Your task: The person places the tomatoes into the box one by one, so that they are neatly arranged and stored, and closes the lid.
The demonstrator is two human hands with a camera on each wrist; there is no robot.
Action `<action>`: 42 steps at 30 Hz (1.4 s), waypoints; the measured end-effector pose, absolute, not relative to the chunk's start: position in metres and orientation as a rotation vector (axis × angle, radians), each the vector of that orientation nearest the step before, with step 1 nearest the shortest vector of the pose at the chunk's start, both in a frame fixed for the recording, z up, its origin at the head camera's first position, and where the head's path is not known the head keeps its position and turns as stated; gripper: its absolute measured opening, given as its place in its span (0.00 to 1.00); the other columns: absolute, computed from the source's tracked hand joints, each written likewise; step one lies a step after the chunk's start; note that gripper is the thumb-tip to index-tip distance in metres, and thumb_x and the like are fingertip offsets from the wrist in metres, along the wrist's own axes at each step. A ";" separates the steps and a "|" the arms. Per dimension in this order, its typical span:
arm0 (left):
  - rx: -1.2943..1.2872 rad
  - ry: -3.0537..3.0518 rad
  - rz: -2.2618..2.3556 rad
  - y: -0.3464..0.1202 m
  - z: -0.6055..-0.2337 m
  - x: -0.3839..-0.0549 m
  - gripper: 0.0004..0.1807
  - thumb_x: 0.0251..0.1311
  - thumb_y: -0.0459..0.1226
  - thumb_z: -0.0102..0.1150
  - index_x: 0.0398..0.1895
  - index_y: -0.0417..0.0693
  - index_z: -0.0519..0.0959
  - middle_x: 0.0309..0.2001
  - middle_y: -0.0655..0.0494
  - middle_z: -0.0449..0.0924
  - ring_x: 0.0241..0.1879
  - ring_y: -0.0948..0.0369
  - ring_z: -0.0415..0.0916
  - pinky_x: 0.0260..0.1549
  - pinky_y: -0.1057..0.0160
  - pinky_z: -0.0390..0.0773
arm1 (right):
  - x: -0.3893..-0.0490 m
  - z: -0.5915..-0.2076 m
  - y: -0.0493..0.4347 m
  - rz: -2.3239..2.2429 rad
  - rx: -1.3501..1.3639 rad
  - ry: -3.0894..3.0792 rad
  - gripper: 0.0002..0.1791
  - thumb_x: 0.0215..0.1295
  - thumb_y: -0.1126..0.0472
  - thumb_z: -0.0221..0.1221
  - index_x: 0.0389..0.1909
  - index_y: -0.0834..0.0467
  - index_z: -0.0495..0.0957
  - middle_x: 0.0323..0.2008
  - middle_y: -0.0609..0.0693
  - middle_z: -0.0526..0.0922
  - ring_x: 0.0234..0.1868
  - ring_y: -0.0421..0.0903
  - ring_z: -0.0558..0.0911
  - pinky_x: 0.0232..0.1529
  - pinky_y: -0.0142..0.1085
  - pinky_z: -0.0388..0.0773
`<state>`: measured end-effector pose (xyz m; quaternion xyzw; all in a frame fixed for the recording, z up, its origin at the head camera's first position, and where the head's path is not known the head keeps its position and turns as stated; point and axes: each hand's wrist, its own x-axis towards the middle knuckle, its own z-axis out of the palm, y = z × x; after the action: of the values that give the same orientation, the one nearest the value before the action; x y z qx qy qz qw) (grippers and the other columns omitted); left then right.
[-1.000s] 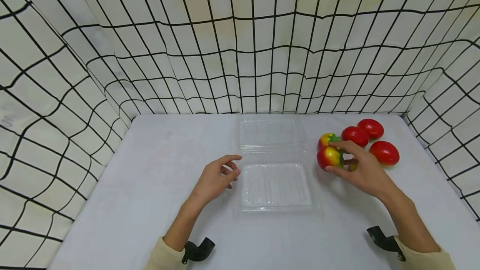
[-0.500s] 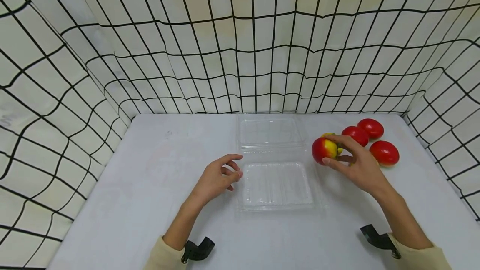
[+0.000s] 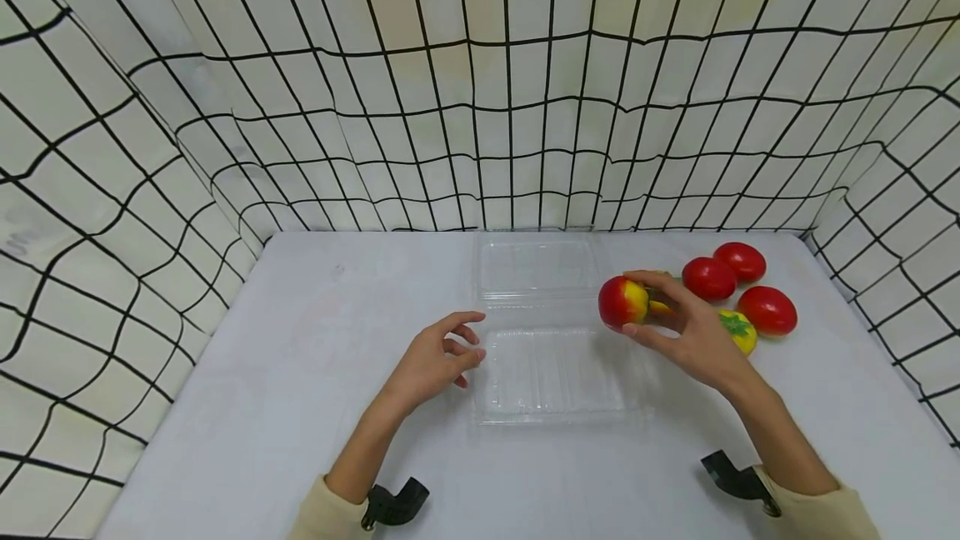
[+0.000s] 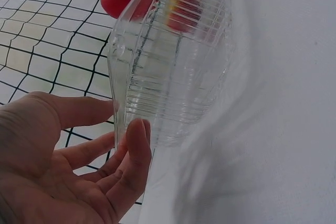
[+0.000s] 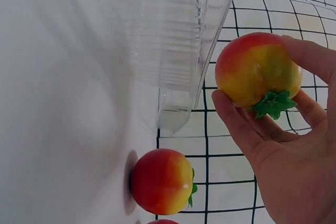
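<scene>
My right hand (image 3: 693, 332) grips a red-and-yellow tomato (image 5: 257, 72) with a green leafy top, fingers and thumb around its sides. It is lifted beside the right edge of an opened clear plastic clamshell box (image 3: 551, 419). Near the box's left edge is my left hand (image 3: 435, 361), its fingers loosely bent, with index and thumb tips apart right at the rim. A second red-and-yellow tomato (image 5: 161, 182) rests on the table in the right wrist view. Another tomato, yellow with a green top (image 3: 738, 330), shows partly behind my right hand.
Three smooth red oval tomatoes (image 3: 767, 311) lie at the back right of the white table (image 3: 300, 340). The box's lid (image 3: 540, 265) lies folded back toward the black-netted wall (image 3: 510, 123). Netting also stands along both sides.
My right hand has lifted the red-and-yellow tomato and carried it left toward the box, uncovering the yellow tomato behind it. My left hand stays at the box's left edge.
</scene>
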<state>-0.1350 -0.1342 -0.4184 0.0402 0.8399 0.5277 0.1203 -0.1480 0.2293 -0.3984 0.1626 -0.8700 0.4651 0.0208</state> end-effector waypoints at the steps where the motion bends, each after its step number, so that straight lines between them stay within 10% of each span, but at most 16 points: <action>1: 0.116 2.449 1.546 -0.134 -0.419 -0.135 0.31 0.65 0.31 0.67 0.72 0.50 0.74 0.51 0.47 0.79 0.40 0.55 0.85 0.30 0.60 0.87 | -0.148 -0.399 0.228 1.454 0.517 -2.693 0.42 0.60 0.59 0.74 0.75 0.46 0.68 0.71 0.54 0.72 0.71 0.55 0.70 0.54 0.21 0.79; 13: 0.134 2.427 1.565 -0.134 -0.420 -0.135 0.31 0.65 0.28 0.63 0.72 0.48 0.74 0.51 0.45 0.79 0.40 0.52 0.85 0.29 0.60 0.87 | -0.151 -0.404 0.215 1.514 0.553 -2.711 0.41 0.61 0.58 0.74 0.75 0.45 0.68 0.71 0.54 0.71 0.70 0.60 0.76 0.53 0.26 0.83; 22: 0.110 2.363 1.631 -0.135 -0.418 -0.135 0.34 0.63 0.26 0.63 0.74 0.49 0.71 0.51 0.43 0.77 0.39 0.52 0.85 0.30 0.56 0.88 | -0.152 -0.405 0.202 1.504 0.565 -2.723 0.44 0.60 0.59 0.74 0.76 0.47 0.66 0.72 0.54 0.72 0.68 0.58 0.78 0.58 0.48 0.86; 42: 0.116 2.339 1.651 -0.135 -0.419 -0.136 0.38 0.62 0.26 0.64 0.77 0.48 0.67 0.49 0.42 0.76 0.35 0.51 0.85 0.29 0.54 0.89 | -0.157 -0.413 0.183 1.519 0.641 -2.703 0.38 0.60 0.56 0.75 0.71 0.48 0.72 0.67 0.52 0.76 0.66 0.54 0.78 0.59 0.51 0.85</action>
<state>-0.1362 -0.1353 -0.4191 0.0403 0.8086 0.5706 0.1377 -0.1570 0.1826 -0.4128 0.2024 -0.8537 0.4796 -0.0121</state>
